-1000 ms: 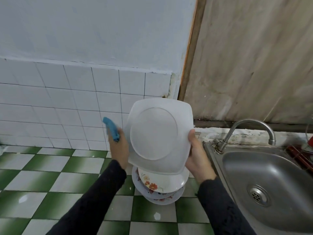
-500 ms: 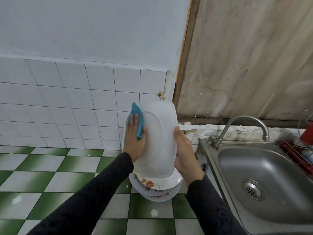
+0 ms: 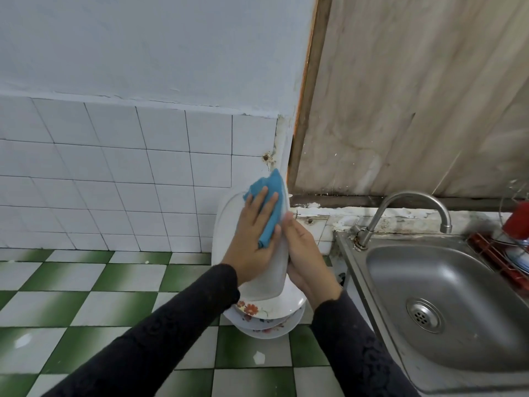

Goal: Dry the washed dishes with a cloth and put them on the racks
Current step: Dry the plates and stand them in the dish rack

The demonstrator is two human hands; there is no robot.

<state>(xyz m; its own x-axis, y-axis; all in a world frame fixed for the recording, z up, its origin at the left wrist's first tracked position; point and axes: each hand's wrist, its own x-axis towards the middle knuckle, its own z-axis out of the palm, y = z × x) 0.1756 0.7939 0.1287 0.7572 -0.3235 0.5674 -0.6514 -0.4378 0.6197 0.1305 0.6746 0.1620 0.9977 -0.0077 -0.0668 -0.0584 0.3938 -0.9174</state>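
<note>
White plate (image 3: pixel 229 224): held upright, nearly edge-on, above the stacked floral plates (image 3: pixel 266 313) at the counter's (image 3: pixel 114 296) right edge, beside the sink (image 3: pixel 443 296). Left hand (image 3: pixel 252 239): fingers straight, pressing the blue cloth (image 3: pixel 272 207) flat on its face. Right hand (image 3: pixel 306 253): gripping the far rim. Advice: wipe rim to rim, brace firmly, then do the other face.

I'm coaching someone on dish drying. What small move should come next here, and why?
Probably slide the left hand and blue cloth down the white plate: the cloth covers only its upper part, while the right hand holds the plate upright.
</note>
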